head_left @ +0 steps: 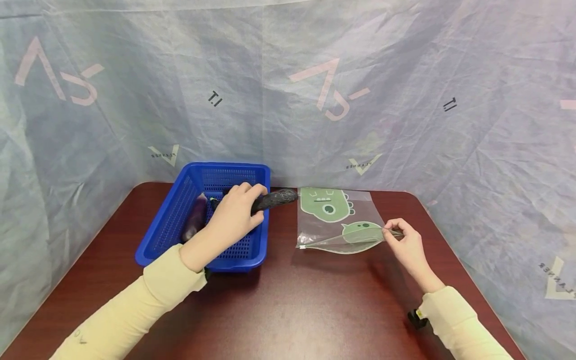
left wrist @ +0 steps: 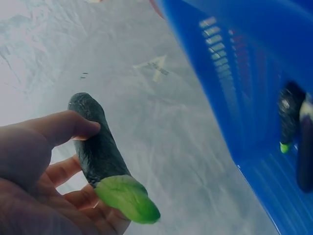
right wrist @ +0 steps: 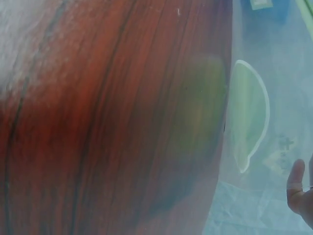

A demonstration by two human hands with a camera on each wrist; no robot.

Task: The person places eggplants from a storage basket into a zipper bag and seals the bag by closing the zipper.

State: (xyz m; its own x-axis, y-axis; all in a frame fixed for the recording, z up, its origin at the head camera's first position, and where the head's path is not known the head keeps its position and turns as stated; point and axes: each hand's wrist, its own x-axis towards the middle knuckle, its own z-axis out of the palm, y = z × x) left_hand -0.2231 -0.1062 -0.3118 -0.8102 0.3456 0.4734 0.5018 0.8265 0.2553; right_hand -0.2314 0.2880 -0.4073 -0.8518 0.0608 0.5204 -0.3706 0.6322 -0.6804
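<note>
My left hand grips a dark, wrinkled cucumber above the right side of a blue basket. In the left wrist view the cucumber shows a bright green end, with the thumb on one side and fingers on the other. A clear zip bag printed with green cartoon dinosaurs lies right of the basket. At its near right corner my right hand pinches the bag's edge, and the mouth gapes slightly. The cucumber's far end hangs near the bag's left edge.
Inside the basket are a purple eggplant and another dark cucumber with a green tip, partly hidden by my hand in the head view. The dark red table meets a grey printed curtain at the back and sides.
</note>
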